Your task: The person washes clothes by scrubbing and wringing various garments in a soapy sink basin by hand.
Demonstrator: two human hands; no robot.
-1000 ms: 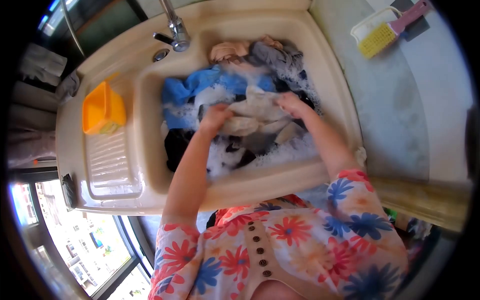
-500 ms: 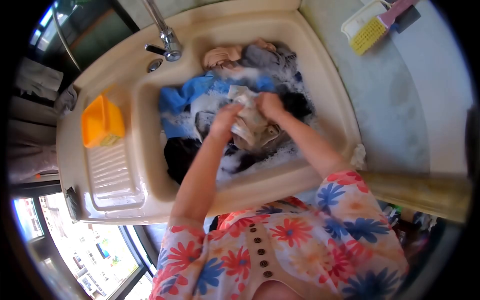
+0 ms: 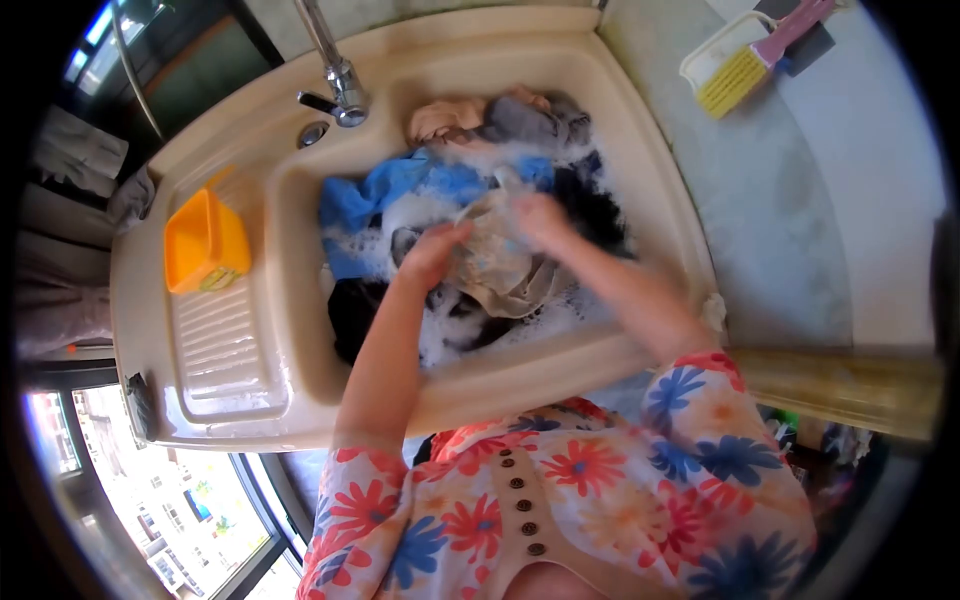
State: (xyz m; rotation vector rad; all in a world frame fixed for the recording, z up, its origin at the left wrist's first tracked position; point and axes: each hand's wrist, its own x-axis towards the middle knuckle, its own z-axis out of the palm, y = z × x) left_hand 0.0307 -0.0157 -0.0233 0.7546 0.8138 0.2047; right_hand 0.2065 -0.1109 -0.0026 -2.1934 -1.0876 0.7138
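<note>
A wet cream garment with a faint pattern (image 3: 505,262) is spread between my hands over the sudsy laundry. My left hand (image 3: 434,254) grips its left edge, fingers closed on the cloth. At its upper right, my right hand (image 3: 537,218) is blurred by motion; its fingers seem bunched at the fabric, by a pale raised fold. Around the garment lie a blue cloth (image 3: 385,180), dark cloth (image 3: 358,308) at the lower left and black cloth (image 3: 588,212) at the right. Peach cloth (image 3: 445,120) and grey cloth (image 3: 530,122) are heaped at the basin's back.
The beige sink (image 3: 660,190) has a chrome faucet (image 3: 340,85) at its back left. An orange plastic container (image 3: 207,243) stands on the ribbed drainboard (image 3: 222,350). A yellow-bristled brush with a pink handle (image 3: 735,82) lies on the right-hand ledge.
The cream garment was bunched between my hands and is now spread wider and flatter. My left hand has moved slightly left and down; my right hand has shifted slightly and is blurred.
</note>
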